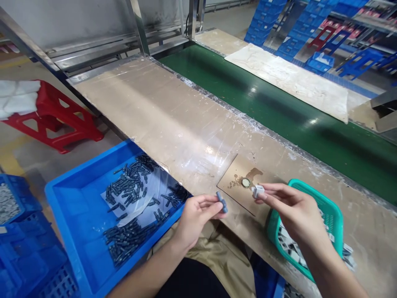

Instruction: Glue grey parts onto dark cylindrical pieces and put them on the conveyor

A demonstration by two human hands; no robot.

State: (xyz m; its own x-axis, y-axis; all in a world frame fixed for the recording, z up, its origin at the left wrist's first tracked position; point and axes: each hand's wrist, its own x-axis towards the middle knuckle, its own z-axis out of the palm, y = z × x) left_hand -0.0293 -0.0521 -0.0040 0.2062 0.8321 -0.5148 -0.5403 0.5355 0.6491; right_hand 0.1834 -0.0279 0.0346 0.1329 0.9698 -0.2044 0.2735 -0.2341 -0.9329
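Between the thumb and fingers of my left hand is a small blue-grey plastic part, narrow and stepped in shape. My right hand pinches a small white plastic piece above the edge of a cardboard sheet. On that sheet sits a small round cap with a pale centre, with brown wet stains around it. A green basket holding white pieces stands under my right forearm. Left of my left hand, a blue tray contains many dark narrow parts.
A green conveyor belt runs beyond the worktable, with a pale board lying across its far side. A red stool stands at left. Blue crates are stacked at lower left, and more blue crates stand behind.
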